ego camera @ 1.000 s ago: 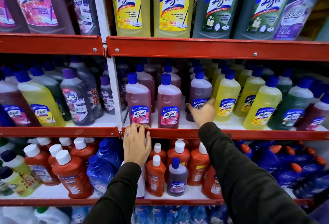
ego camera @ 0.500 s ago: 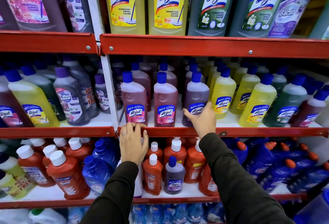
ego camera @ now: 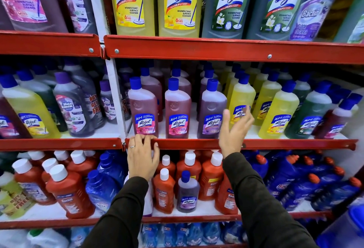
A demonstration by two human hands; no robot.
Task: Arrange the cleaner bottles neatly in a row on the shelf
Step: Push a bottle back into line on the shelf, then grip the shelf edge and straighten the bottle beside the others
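Three blue-capped Lizol bottles stand in a row at the front of the middle shelf: two pink ones (ego camera: 143, 109) (ego camera: 177, 109) and a purple one (ego camera: 212, 109). A yellow Lizol bottle (ego camera: 241, 100) stands just right of them. My right hand (ego camera: 234, 131) hovers open in front of the gap between the purple and yellow bottles, fingers spread, touching nothing that I can see. My left hand (ego camera: 142, 156) rests on the red shelf rail (ego camera: 275, 143) below the left pink bottle, fingers curled over its edge.
More yellow (ego camera: 278, 113) and green bottles (ego camera: 311, 113) fill the shelf to the right. A white upright post (ego camera: 116, 98) divides the bays. Large Lizol bottles (ego camera: 179, 3) stand on the shelf above. Red-orange Bactin bottles (ego camera: 67, 190) and blue bottles (ego camera: 291, 178) crowd the shelf below.
My right hand has let go of the purple bottle and pulled back, opening its fingers. The purple bottle now stands at the front, level with the two pink ones. My left hand stays on the rail.
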